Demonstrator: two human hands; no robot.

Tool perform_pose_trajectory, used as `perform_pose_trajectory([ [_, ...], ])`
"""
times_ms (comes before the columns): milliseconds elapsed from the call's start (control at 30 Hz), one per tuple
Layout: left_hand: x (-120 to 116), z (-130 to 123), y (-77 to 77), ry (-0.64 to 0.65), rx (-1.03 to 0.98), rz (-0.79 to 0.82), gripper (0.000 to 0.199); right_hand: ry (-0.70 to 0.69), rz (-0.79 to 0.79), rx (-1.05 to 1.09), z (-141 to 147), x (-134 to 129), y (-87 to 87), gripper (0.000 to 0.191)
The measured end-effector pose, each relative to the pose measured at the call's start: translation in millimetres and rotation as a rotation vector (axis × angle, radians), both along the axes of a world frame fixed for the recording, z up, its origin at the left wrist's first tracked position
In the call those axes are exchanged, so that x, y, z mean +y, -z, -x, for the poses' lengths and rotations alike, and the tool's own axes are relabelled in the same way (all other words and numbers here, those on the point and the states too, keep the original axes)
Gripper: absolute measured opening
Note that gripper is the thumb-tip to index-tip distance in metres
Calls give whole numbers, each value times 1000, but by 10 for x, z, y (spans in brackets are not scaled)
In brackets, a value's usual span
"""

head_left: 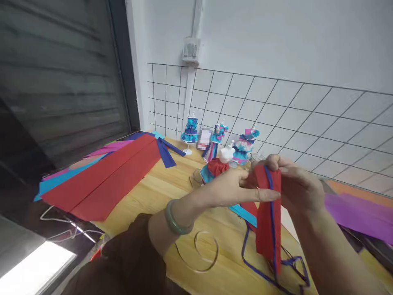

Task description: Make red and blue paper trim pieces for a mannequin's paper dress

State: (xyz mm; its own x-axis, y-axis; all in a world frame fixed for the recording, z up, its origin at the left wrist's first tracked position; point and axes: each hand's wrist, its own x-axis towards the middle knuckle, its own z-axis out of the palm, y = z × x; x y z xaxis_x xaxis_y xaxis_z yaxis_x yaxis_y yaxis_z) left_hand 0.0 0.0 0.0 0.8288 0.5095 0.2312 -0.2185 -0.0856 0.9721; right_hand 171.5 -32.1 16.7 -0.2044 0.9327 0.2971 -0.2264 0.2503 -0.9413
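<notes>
From my remote seat I see a pale wall (pixel 276 45) with a black wire grid (pixel 233 90) against it, and below it a wooden table (pixel 159 192). Long red fabric (pixel 104 176) covers the table's left side, over pink and light-blue layers, with a navy piece (pixel 166 153) at its far end. A purple sheet (pixel 359 215) lies at the far right.

My right hand (pixel 302 184) is closed on the top of an upright red strip (pixel 264 229), near the table's right side, pinching it with the thumb. My left hand (pixel 227 188), coming in from the left, is narrow and holds the strip too, one long finger laid across its front. A blue cord (pixel 272 221) runs down the strip and trails onto the table in loose loops.

Behind the hands stand three small dressed forms (pixel 190 133), in blues and pinks, and a white form (pixel 227 153) with a red and light-blue skirt (pixel 216 167) just beside it. A light-blue strip (pixel 243 215) lies below my left hand. A thin wire loop (pixel 217 250) rests nearer me, and a green bangle (pixel 173 219) circles my left wrist.
</notes>
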Motion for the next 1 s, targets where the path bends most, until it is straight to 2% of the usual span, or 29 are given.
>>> perform_pose_trajectory([
  [100, 60, 4, 31, 38, 15, -36, 26, 30, -6, -35, 89, 5, -16, 3],
  [167, 88, 18, 28, 3, -10, -41, 24, 79, 12, -39, 119, 10, -15, 10],
  [367, 226, 62, 14, -302, -188, 24, 21, 202, 76, -75, 15, 20, 136, 36],
  [533, 389, 81, 68, -439, -273, -33, 25, 323, 151, -258, -64, -37, 278, 42],
  [700, 439, 119, 63, -410, -304, 8, 27, 426, 172, -317, -60, -73, 280, 34],
  [800, 468, 140, 54, -379, -338, 56, 34, 429, 207, -377, -74, -76, 285, 36],
  [1000, 520, 147, 66, -398, -290, 121, 22, 412, 231, -493, -72, -96, 288, 42],
])
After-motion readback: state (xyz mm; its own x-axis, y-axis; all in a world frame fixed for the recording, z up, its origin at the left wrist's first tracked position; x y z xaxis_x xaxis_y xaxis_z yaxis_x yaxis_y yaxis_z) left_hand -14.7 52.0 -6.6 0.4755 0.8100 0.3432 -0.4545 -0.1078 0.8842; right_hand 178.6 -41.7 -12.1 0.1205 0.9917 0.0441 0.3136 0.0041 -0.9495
